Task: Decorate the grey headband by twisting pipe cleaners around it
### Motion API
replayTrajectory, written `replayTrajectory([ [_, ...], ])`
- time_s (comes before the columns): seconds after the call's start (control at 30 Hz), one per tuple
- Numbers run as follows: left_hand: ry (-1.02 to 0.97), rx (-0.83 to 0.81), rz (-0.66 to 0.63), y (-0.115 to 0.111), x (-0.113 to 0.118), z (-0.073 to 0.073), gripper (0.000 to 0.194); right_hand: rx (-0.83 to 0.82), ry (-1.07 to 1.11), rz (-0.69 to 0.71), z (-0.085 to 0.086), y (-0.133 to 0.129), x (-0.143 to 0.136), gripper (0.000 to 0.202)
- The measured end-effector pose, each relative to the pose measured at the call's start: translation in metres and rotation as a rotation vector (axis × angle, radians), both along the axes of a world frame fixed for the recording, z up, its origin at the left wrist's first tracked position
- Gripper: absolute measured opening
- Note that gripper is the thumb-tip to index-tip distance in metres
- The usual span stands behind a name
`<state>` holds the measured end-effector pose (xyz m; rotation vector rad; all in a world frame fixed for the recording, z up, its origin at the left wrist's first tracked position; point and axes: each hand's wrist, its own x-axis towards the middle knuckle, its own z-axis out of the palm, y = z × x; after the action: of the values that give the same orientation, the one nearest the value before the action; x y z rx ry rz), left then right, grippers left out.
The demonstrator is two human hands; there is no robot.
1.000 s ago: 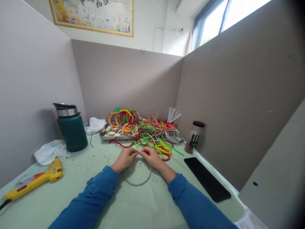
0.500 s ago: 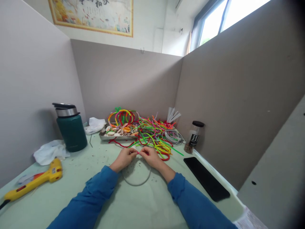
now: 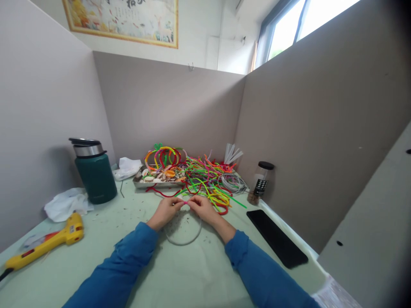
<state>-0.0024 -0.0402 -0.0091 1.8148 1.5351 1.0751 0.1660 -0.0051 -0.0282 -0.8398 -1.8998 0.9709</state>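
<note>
My left hand (image 3: 167, 210) and my right hand (image 3: 203, 208) meet at the middle of the table, both closed in a pinch. A small bit of pink pipe cleaner (image 3: 185, 202) shows between the fingertips, most of it hidden by the fingers. From beneath the hands hangs a thin grey hoop (image 3: 183, 244), its lower curve near the tabletop; its upper part is covered by my hands. Just beyond the fingers lies a heap of colourful pipe cleaners (image 3: 205, 173), with loose red, green and yellow ones closest.
Behind my hands stands a metal tray (image 3: 160, 185) of shells, with coloured hoops (image 3: 168, 156) above. Left are a green bottle (image 3: 96, 177), crumpled tissue (image 3: 69, 204) and a yellow glue gun (image 3: 48, 246). Right are coiled grey wire (image 3: 233, 183), a jar (image 3: 260, 184) and a black phone-like slab (image 3: 276, 237).
Both pinching hands have risen slightly, and the grey hoop's lower curve sits a little higher. The whole view has shifted very slightly.
</note>
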Motion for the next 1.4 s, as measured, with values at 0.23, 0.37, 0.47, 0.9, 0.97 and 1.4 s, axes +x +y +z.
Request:
replayTrajectory([
  [0.23, 0.130, 0.013, -0.033, -0.001, 0.001, 0.000, 0.034, 0.083, -0.021, -0.013, -0.004, 0.002, -0.002, 0.013],
  [0.37, 0.160, 0.007, -0.045, 0.001, -0.001, -0.004, 0.036, 0.108, -0.039, -0.020, -0.005, 0.001, -0.002, 0.013],
  [0.47, 0.186, 0.025, -0.055, 0.001, -0.002, -0.004, 0.036, 0.117, -0.041, -0.019, -0.004, 0.000, -0.001, 0.013],
  [0.9, 0.311, 0.137, -0.032, -0.001, -0.002, -0.003, 0.034, -0.122, 0.083, -0.062, 0.004, 0.001, 0.004, 0.039],
  [0.97, 0.329, 0.128, -0.028, -0.001, -0.002, -0.002, 0.034, -0.134, 0.097, -0.089, 0.005, 0.001, 0.006, 0.038],
  [1.4, 0.284, 0.031, -0.051, 0.001, -0.004, -0.002, 0.037, 0.105, -0.103, -0.016, 0.006, -0.005, 0.002, 0.012],
])
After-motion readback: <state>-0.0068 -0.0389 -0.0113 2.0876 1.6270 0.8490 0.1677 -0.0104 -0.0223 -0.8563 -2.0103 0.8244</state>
